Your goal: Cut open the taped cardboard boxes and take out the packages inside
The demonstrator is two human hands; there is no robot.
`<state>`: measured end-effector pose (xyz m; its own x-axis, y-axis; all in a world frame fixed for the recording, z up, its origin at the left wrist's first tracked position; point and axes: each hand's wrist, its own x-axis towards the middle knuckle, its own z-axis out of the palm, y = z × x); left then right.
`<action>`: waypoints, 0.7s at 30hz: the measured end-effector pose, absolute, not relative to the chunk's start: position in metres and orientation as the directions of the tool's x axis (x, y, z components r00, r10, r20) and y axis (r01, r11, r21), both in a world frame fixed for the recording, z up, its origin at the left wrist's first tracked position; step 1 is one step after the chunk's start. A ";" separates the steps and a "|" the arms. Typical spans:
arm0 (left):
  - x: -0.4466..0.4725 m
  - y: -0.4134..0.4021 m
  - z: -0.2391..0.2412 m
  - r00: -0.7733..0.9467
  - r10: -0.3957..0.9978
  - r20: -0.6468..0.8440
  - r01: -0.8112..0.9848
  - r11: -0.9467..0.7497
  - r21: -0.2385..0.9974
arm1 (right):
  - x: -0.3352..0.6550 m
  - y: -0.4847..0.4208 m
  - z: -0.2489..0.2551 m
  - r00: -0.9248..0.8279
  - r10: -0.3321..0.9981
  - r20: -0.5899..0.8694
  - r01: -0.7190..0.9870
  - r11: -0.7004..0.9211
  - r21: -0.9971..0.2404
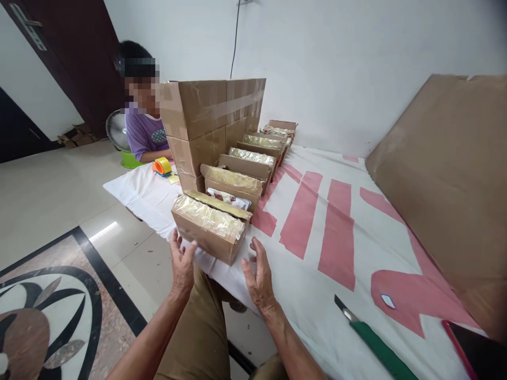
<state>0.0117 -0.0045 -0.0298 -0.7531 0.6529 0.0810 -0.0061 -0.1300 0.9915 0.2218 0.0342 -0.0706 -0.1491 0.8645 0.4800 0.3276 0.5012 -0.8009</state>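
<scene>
Nearest to me, a cardboard box (206, 235) with clear tape over its top flaps sits at the table's front edge. A lifted flap along its far side leaves a narrow gap. My left hand (183, 264) is at the box's left front corner, fingers apart. On the other side, my right hand (258, 272) hovers by the right end with its fingers spread and curved. Neither hand grips anything. Directly behind stands another open box (254, 207) with printed, packaged contents (229, 199) showing in it.
Several opened boxes (253, 168) run back beside a stack of taped cartons (204, 113). A green utility knife (380, 345) and a phone (479, 348) lie at the right on the cloth (301, 285). A large cardboard sheet (443, 179) leans there. Across the table sits a person (144, 132) near tape rolls (161, 166).
</scene>
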 end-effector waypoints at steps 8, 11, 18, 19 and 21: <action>0.033 0.010 -0.034 -0.662 0.726 0.189 0.084 -0.178 0.980 | 0.216 0.035 -0.075 -0.360 0.812 0.460 0.391 0.579 -0.715; 0.030 0.008 -0.034 -0.624 0.751 0.218 0.122 -0.182 0.976 | 0.215 0.035 -0.079 -0.360 0.811 0.461 0.406 0.581 -0.706; 0.022 0.002 -0.040 -0.570 0.792 0.220 0.140 -0.171 0.975 | 0.213 0.036 -0.080 -0.374 0.812 0.449 0.416 0.579 -0.701; 0.021 0.002 -0.040 -0.565 0.795 0.220 0.140 -0.171 0.975 | 0.213 0.036 -0.080 -0.372 0.814 0.445 0.423 0.576 -0.700; 0.019 0.003 -0.040 -0.552 0.804 0.221 0.144 -0.169 0.975 | 0.213 0.036 -0.080 -0.370 0.818 0.441 0.434 0.571 -0.697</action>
